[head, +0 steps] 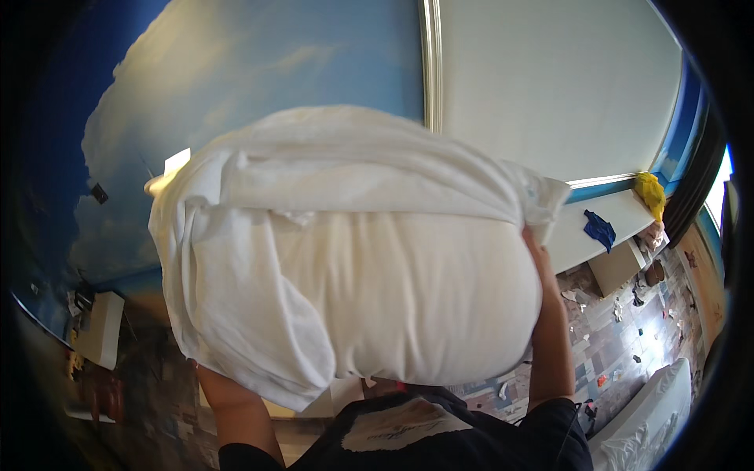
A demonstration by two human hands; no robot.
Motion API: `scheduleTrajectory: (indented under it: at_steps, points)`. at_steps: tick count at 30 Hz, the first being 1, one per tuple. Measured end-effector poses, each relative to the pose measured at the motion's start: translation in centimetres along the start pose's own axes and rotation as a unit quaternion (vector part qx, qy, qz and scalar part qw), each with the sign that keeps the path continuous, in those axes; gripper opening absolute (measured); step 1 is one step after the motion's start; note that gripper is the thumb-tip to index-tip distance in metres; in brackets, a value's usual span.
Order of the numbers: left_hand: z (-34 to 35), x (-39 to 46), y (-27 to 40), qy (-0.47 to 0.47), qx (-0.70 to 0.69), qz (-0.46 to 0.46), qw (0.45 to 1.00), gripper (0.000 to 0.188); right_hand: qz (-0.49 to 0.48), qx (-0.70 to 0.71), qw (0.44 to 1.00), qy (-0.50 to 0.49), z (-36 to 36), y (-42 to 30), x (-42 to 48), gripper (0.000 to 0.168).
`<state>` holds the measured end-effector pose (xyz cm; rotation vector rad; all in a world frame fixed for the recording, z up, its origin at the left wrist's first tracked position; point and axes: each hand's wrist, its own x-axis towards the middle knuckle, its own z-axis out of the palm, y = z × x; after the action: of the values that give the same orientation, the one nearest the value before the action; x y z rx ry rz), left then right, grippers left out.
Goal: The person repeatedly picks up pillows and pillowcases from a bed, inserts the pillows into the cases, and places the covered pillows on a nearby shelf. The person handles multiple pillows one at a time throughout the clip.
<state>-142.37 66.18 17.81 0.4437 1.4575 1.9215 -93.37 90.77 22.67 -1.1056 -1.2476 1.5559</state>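
A large, bulky pillow in loose white fabric (412,294) fills the middle of the view, raised in front of my chest. Its cloth is folded over along the top and hangs in creases at the left. My right hand (533,238) grips the fabric at the upper right edge; its fingers are mostly hidden behind the cloth. Behind the left side of the bundle my left hand is covered from view, with only the forearm showing at the lower left.
A white desk (580,235) at the right bears a dark blue cloth (599,231) and a yellow cloth (650,194). Scraps litter the patterned floor (624,329). A plastic-covered mattress (645,418) lies at the lower right. A painted wall (253,65) stands ahead.
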Motion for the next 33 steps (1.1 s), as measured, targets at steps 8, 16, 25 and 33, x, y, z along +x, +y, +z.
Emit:
scheduleTrajectory:
  at_steps: [8,16,25,33]
  points:
    - [-1.7,4.6,1.5,0.042,-0.012,-0.057,0.997,0.055,0.016,0.114,0.992,-0.053,9.1,7.0,14.3,0.046]
    - [-2.7,7.1,2.2,0.074,-0.027,-0.096,0.992,0.054,0.009,-0.008,1.0,0.003,12.2,16.5,21.9,0.049]
    - [10.4,6.6,3.8,0.117,0.593,0.297,0.739,0.056,0.007,-0.021,1.0,0.012,12.8,20.8,25.5,0.054]
    - [16.8,5.5,-7.5,-0.001,0.8,0.135,0.584,0.098,0.18,-0.124,0.975,-0.032,12.4,13.0,22.9,0.065]
